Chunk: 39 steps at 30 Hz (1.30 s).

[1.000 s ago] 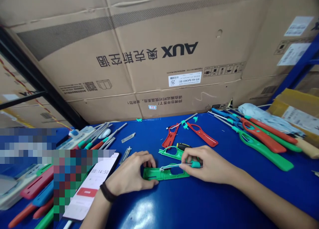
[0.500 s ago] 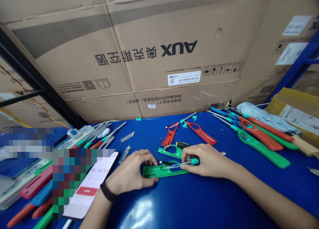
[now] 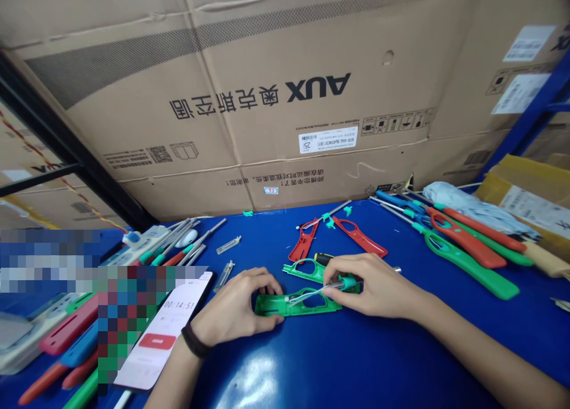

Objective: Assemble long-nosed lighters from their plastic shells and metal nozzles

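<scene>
A green plastic lighter shell (image 3: 297,304) lies flat on the blue table (image 3: 338,361). My left hand (image 3: 234,308) pinches its left end with thumb and fingers curled round it. My right hand (image 3: 371,287) pinches a thin metal tube with a teal collar (image 3: 342,285) and lays it along the shell's right part. A second green shell half (image 3: 307,270) and a black-and-yellow screwdriver handle (image 3: 323,259) lie just behind my hands.
Two red shell halves (image 3: 338,237) lie farther back. Finished green, red and blue lighters (image 3: 458,243) are piled at the right. Metal tubes and small parts (image 3: 191,243) lie at the left, beside a phone showing a timer (image 3: 167,332). Large cardboard boxes (image 3: 276,94) wall the back.
My right hand has shifted the metal tube slightly on the green shell, tilting it. My left hand has kept its hold. The phone timer has advanced by a second.
</scene>
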Each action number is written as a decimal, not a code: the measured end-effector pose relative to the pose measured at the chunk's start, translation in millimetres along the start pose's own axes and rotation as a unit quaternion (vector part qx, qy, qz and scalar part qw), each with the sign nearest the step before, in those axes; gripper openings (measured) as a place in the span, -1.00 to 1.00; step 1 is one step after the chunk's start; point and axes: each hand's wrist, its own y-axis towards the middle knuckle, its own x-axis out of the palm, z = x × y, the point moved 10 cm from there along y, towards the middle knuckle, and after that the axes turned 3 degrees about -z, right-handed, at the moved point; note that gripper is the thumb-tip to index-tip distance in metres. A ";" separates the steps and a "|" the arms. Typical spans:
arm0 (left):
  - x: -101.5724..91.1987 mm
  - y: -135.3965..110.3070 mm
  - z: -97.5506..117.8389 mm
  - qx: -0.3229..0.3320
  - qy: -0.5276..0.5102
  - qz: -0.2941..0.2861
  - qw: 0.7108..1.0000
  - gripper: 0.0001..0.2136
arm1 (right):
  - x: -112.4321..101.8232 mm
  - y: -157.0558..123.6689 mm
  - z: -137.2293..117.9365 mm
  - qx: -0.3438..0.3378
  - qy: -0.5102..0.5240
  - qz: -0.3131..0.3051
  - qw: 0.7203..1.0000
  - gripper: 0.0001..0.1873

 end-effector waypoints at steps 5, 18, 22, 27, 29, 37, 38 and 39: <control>0.0 0.0 0.5 0.004 0.001 -0.001 1.000 -0.81 | 5.7 0.6 5.9 0.016 -0.012 -0.016 1.000 -0.91; 18.6 -23.1 28.0 0.068 0.090 0.092 0.989 -0.64 | 9.0 2.3 17.7 0.070 -0.052 -0.048 0.995 -0.85; 26.9 -32.4 37.2 0.103 0.167 0.134 0.971 -0.67 | 9.9 0.9 19.6 0.073 -0.063 -0.064 0.993 -0.86; 27.2 -34.0 37.5 0.111 0.175 0.149 0.967 -0.68 | 14.5 -0.1 19.4 0.070 -0.046 -0.087 0.993 -0.76; 26.4 -33.2 34.2 0.100 0.153 0.151 0.971 -0.69 | 17.2 0.3 17.3 0.066 -0.038 -0.090 0.993 -0.73; 23.4 -31.5 27.0 0.075 0.093 0.158 0.980 -0.70 | 17.9 2.6 3.2 0.008 -0.038 -0.057 0.998 -0.85; 22.9 -31.6 26.6 0.074 0.089 0.157 0.981 -0.70 | 17.1 2.9 1.8 -0.002 -0.045 -0.052 0.998 -0.86; 22.4 -31.9 26.4 0.073 0.085 0.158 0.981 -0.70 | 16.1 3.2 0.1 -0.013 -0.052 -0.047 0.997 -0.85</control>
